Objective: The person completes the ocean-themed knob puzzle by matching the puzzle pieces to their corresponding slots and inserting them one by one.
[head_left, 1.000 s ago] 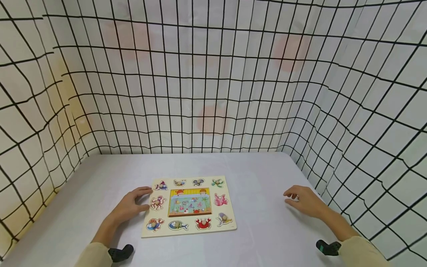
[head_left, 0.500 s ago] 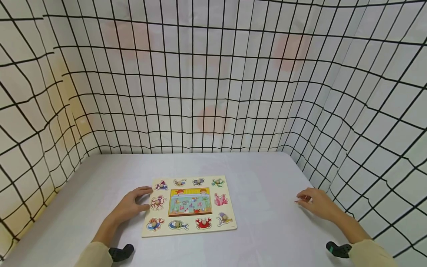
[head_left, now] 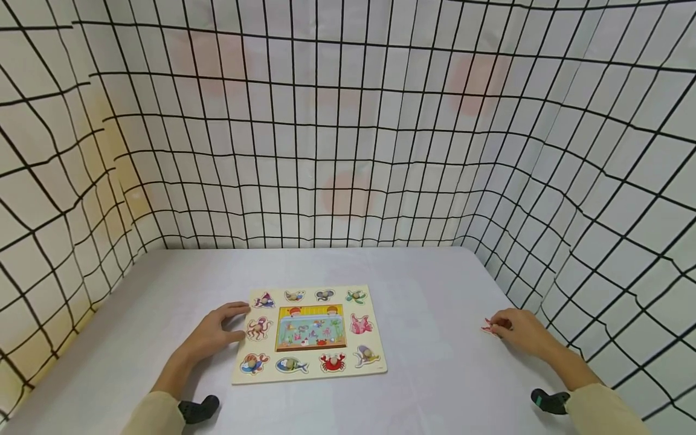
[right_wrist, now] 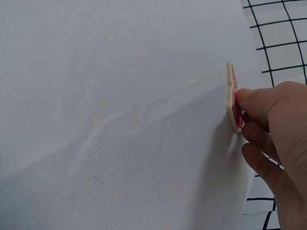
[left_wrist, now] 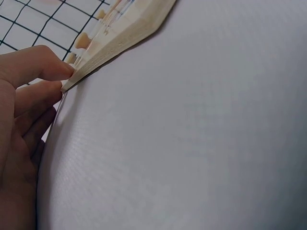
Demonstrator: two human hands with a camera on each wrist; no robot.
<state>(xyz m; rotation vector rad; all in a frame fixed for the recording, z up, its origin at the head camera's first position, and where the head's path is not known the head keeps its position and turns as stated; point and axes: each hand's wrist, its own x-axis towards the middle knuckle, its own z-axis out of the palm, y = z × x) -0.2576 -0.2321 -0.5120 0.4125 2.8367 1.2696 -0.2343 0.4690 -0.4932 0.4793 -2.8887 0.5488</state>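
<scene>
A cream wooden puzzle board (head_left: 311, 377) lies on the table, its sea-animal shapes set round a framed aquarium picture (head_left: 311, 328). At its left edge rests my left hand (head_left: 209, 338), thumb and forefinger spread apart and touching the side. The left wrist view shows those fingertips (left_wrist: 60, 72) right at the board's thick edge (left_wrist: 139, 36). Far to the right, my right hand (head_left: 519, 331) pinches a small pink-red wooden puzzle piece (right_wrist: 230, 98) between thumb and fingers. That piece is seen nearly edge-on close over the cloth, and the fingers hide part of it.
A white cloth (head_left: 429, 362) with slight creases covers the table. Black grid netting (head_left: 348, 127) over white sheeting rises at the back and both sides, and its right wall stands close beside my right hand. Several shapes on the board have wooden knobs.
My right hand has moved right and slightly down, its fingers now closed on the pink-red puzzle piece, which shows more clearly. My left hand and the board stay in place.
</scene>
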